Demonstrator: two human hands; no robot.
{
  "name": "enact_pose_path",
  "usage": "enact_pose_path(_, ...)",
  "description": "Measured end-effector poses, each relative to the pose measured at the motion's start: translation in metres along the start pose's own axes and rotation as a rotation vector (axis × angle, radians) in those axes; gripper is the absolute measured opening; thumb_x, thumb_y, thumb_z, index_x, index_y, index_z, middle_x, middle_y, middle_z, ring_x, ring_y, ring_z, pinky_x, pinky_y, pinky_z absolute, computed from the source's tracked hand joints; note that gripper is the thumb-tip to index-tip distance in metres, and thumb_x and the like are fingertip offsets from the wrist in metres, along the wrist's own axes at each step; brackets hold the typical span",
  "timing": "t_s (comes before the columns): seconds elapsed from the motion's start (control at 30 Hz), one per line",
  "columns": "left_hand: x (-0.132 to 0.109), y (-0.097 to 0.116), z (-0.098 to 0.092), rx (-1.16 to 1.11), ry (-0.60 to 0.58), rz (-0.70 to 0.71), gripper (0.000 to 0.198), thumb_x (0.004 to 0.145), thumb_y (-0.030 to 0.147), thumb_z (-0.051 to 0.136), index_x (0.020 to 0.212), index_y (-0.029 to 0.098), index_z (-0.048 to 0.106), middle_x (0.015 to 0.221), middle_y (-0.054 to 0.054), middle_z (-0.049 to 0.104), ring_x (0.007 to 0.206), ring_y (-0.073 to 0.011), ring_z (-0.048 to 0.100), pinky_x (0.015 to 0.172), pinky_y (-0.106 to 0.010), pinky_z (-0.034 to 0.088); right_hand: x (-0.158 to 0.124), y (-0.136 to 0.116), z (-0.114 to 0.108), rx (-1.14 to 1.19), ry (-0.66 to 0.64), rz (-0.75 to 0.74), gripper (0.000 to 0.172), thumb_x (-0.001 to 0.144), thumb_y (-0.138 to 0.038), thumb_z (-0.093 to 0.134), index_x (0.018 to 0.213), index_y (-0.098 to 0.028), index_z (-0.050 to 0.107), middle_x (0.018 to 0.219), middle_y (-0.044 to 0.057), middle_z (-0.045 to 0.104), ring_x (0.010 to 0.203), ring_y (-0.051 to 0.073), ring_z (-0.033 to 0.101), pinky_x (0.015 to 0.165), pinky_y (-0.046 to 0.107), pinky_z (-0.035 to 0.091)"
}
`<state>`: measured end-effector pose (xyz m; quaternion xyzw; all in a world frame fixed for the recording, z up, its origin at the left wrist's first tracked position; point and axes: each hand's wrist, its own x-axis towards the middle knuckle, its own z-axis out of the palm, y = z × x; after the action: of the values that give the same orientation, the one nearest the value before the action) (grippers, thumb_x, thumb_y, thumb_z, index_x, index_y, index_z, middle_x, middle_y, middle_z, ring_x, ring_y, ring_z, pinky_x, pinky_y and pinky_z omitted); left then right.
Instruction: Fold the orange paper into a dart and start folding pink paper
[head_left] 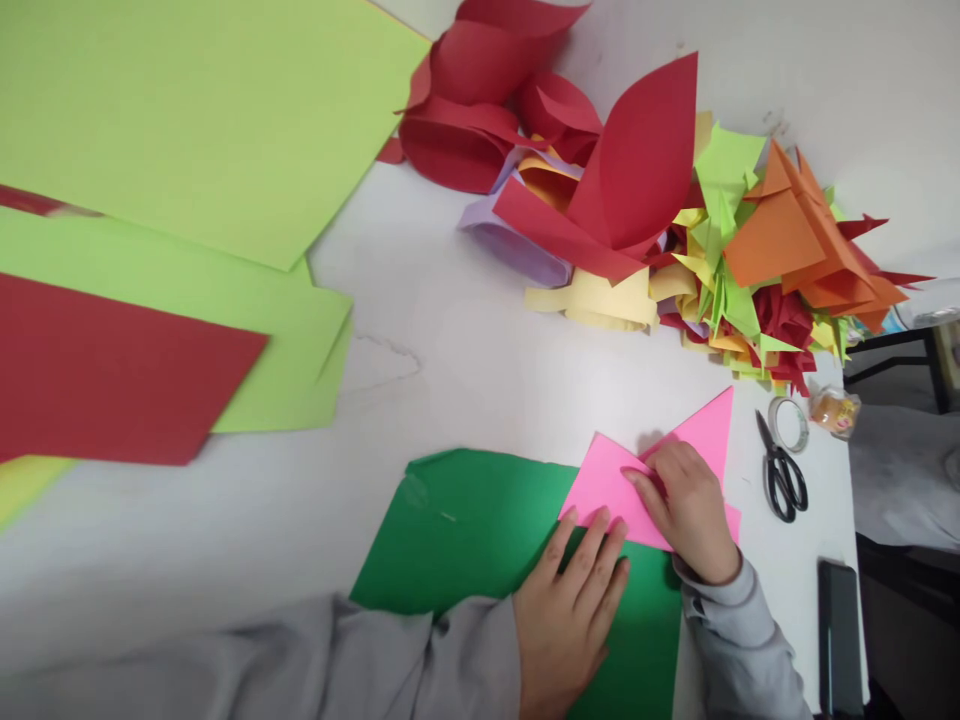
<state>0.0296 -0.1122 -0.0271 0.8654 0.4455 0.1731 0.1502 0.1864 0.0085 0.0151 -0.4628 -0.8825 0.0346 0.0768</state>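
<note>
A folded sheet of pink paper (600,475) lies over a larger green sheet (487,520), with one pointed flap angled up to the right. My left hand (574,610) is open, fingers spread flat across the green sheet, their tips on the lower left edge of the pink paper. My right hand (690,505) is closed on the pink paper, its curled fingers and thumb at the base of the flap. What lies under the right palm is hidden.
Black scissors (782,470), a tape roll (789,424), a small wrapped packet (835,412) and a dark phone-like object (840,635) lie near the right edge. Cut red paper shapes (645,160) and colourful scraps (731,230) are heaped behind. Lime green sheets (210,110) and a red sheet (112,370) lie left.
</note>
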Motion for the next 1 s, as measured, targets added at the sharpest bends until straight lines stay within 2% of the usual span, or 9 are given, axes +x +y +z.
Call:
enact_pose_path(0.3,0.001,-0.001,-0.002,0.013,-0.057,0.004,0.061,0.084,0.056,0.053,0.134,0.021,0.052,0.15,-0.012,0.037,0.138,-0.0348,0.03,0.11,-0.057,0.021,0.0,0.002,0.002,0.043,-0.004,0.032,0.029,0.095,-0.038,0.049,0.073,-0.02,0.051,0.066,0.002,0.052,0.066,0.018,0.047,0.061,0.031,0.041)
enact_pose_path(0.43,0.001,-0.002,-0.006,0.007,-0.099,0.001,0.061,0.086,0.057,0.049,0.136,0.023,0.049,0.15,-0.012,0.037,0.138,-0.036,0.031,0.108,-0.062,0.022,0.0,0.002,0.003,0.054,-0.001,0.03,0.028,0.095,-0.038,0.049,0.073,-0.02,0.051,0.067,0.003,0.053,0.066,0.018,0.048,0.061,0.031,0.041)
enact_pose_path(0.57,0.001,-0.003,-0.009,0.002,-0.082,-0.015,0.058,0.088,0.057,0.046,0.136,0.026,0.049,0.15,-0.011,0.038,0.138,-0.0379,0.029,0.106,-0.069,0.017,0.0,0.002,0.003,0.042,-0.002,0.023,0.03,0.095,-0.039,0.047,0.072,-0.02,0.052,0.067,0.003,0.054,0.066,0.019,0.049,0.06,0.031,0.041)
enact_pose_path(0.73,0.001,-0.003,-0.011,0.033,-0.055,-0.002,0.062,0.083,0.059,0.053,0.133,0.022,0.053,0.149,-0.011,0.038,0.14,-0.0351,0.026,0.112,-0.058,0.016,0.0,0.002,0.003,0.031,0.0,0.018,0.03,0.095,-0.039,0.048,0.072,-0.019,0.052,0.066,0.003,0.053,0.067,0.019,0.049,0.061,0.031,0.041)
enact_pose_path(0.93,0.003,-0.009,-0.014,0.025,-0.095,0.048,0.062,0.086,0.058,0.047,0.136,0.022,0.049,0.149,-0.013,0.039,0.136,-0.0374,0.031,0.109,-0.06,0.017,-0.001,0.001,0.004,0.071,0.019,0.06,0.031,0.094,-0.043,0.047,0.076,-0.019,0.054,0.068,0.003,0.056,0.067,0.019,0.051,0.063,0.032,0.042)
enact_pose_path(1.0,0.005,-0.014,-0.015,0.024,-0.072,0.072,0.063,0.089,0.055,0.043,0.139,0.019,0.045,0.147,-0.013,0.043,0.134,-0.0357,0.035,0.109,-0.057,0.017,-0.002,0.001,0.004,0.081,0.026,0.089,0.031,0.094,-0.044,0.048,0.078,-0.019,0.054,0.069,0.004,0.057,0.068,0.019,0.052,0.064,0.032,0.043)
